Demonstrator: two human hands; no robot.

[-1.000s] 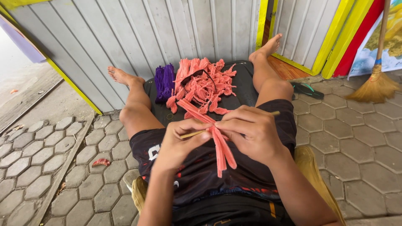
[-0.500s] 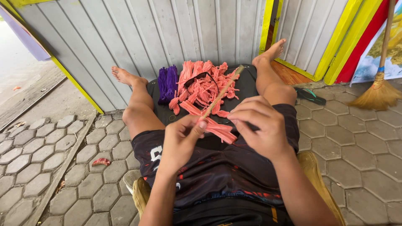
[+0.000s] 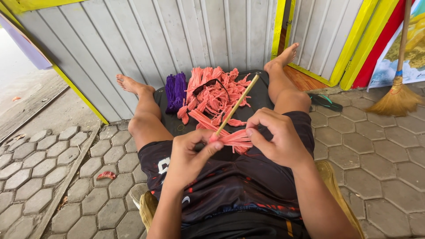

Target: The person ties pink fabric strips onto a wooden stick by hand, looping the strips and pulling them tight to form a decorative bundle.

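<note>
- Since the earlier frame, both hands have drawn closer together over the lap, and the thin wooden stick (image 3: 235, 106) now slants up and away.
- Left hand (image 3: 188, 157) pinches the stick's lower end with the pink strips (image 3: 233, 140).
- Right hand (image 3: 279, 137) grasps the same bundle of strips from the other side.
- Beyond, a pink pile (image 3: 214, 93) and a purple bundle (image 3: 175, 90) lie on a black mat (image 3: 261, 95) between the legs.
- A straw broom (image 3: 396, 95) leans at the right.

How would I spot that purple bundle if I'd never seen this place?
Look at the dark mat spread between the person's outstretched legs, against the grey corrugated wall. At its left end, beside the salmon-pink strips, lies the purple bundle, the only purple thing there.
</note>
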